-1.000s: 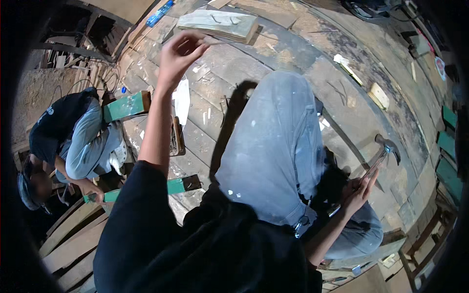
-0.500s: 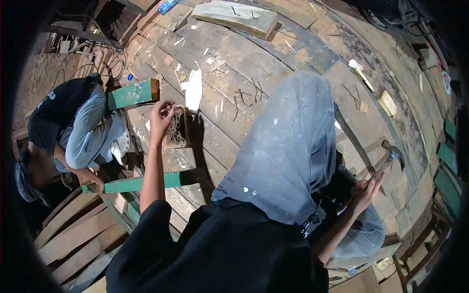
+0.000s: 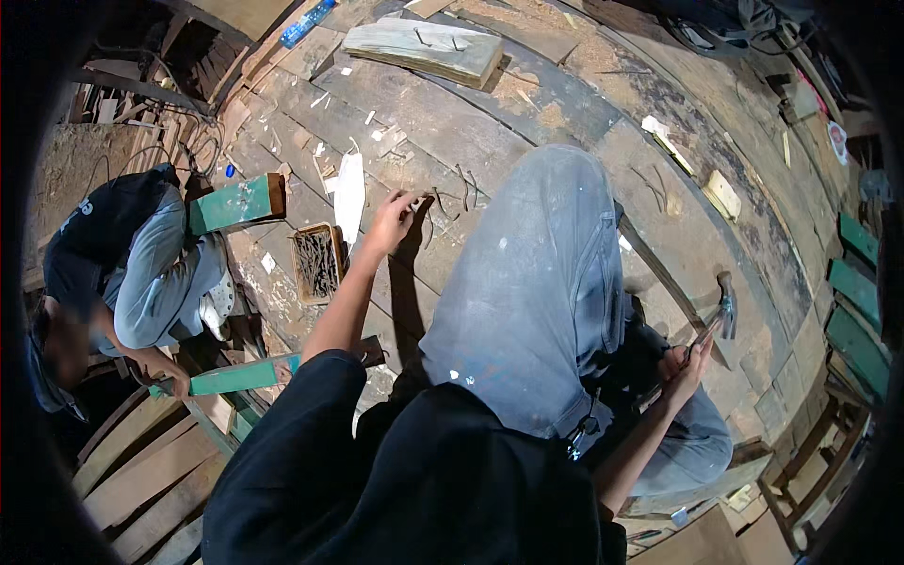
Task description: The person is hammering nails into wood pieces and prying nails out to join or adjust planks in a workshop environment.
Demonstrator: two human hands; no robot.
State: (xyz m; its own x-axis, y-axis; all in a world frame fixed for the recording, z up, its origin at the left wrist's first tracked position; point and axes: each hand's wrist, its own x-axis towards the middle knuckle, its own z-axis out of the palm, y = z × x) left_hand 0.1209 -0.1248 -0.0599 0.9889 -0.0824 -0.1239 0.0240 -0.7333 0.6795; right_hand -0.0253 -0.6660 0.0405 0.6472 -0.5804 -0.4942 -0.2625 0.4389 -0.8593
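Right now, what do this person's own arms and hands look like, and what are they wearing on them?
Both the left hand and right hand are ungloved, and the forearms are bare. The top is black and loose, its left sleeve ending around the elbow. No cables, watch or bracelet can be seen on either arm.

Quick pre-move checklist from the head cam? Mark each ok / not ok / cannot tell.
1. Hammer gripped in right hand: ok.
2. Nail pinched in left hand: cannot tell; fingertips are beside loose nails on the planks.
3. Planks free of loose nails: not ok.
4. Nail box upright, stocked: ok.
5. Wood block free of protruding nails: not ok; two bent ones stick up.
6. Co-worker's hand clear of hammer: ok, across the scene on a green board.
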